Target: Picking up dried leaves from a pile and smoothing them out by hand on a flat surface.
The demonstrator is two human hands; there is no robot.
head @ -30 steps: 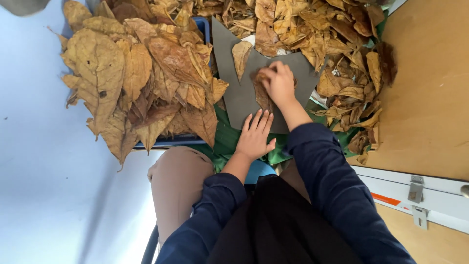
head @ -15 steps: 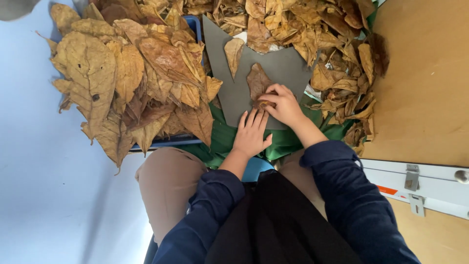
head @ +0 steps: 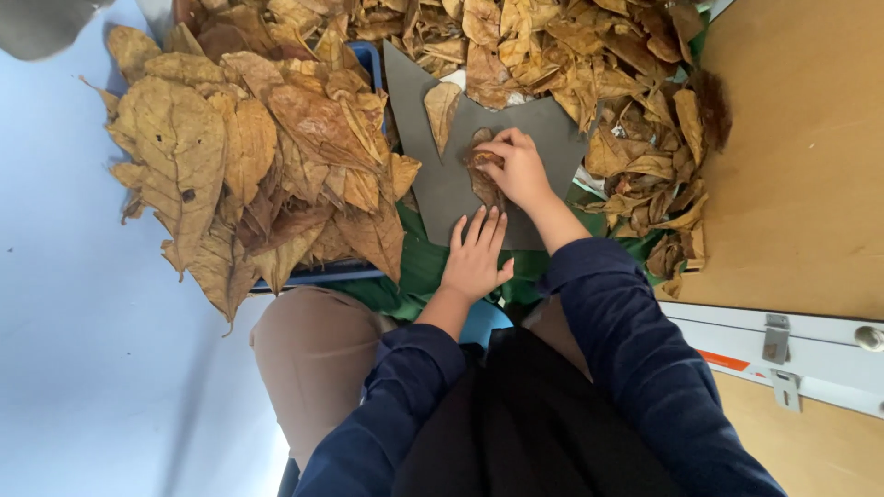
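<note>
Right hand (head: 517, 168) has slid back over brown leaf (head: 482, 175), fingers curled, pressing it onto grey card (head: 442, 189). Left hand (head: 477, 258) flat, fingers spread, holding nothing, steadying card's near edge as before. Leaf sits mid-card; I judge it being flattened. Leaf piles (head: 249, 156) flank card.

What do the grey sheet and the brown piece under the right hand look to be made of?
Grey sheet: probably card or stiff paper, matt and flat, with cleanly cut edges. Brown piece under the right hand: a dried leaf, crinkled, dull and brittle-looking like the leaf piles around it. The left hand lies flat on the sheet's near edge.
</note>
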